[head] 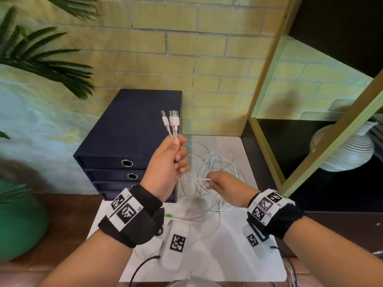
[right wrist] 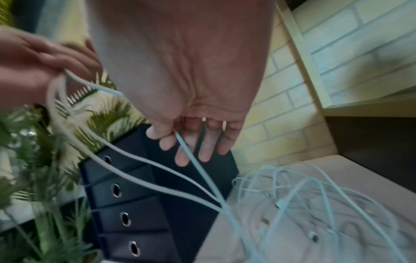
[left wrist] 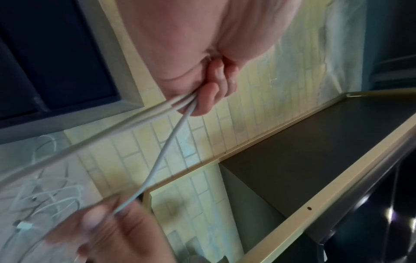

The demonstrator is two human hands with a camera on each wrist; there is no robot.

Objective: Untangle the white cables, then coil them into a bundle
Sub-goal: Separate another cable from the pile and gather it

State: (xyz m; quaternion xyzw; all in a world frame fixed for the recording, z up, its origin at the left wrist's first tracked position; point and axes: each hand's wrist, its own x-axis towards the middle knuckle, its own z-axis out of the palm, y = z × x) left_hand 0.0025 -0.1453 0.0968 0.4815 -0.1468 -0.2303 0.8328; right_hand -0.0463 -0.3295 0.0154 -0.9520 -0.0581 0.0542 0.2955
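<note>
Evidently still untangling, the left hand [head: 165,168] clutches the USB plug ends [head: 171,120] upright while the right hand [head: 224,186] pinches one strand of the white cables [head: 217,162], which next needs drawing clear of the snarl toward the worktop's [head: 207,255] back edge.

Your head view is evenly lit and fairly bright; soft daylight-like light falls on the brick wall [head: 186,48], with a bluish cast at left. The shelf [head: 342,27] interior stays nearly black. Soft shadows lie under your wrists on the white mat [head: 217,255]. Straight lines bow near the edges, and the plant [head: 41,54] smears at the corner. Your left wrist view is dimmer: the palm is close and out of focus, and the cables [left wrist: 162,156] streak with motion blur. Your right wrist view is soft throughout, with a blue tint on the cables [right wrist: 303,195]; the drawers [right wrist: 135,213] read dark.
</note>
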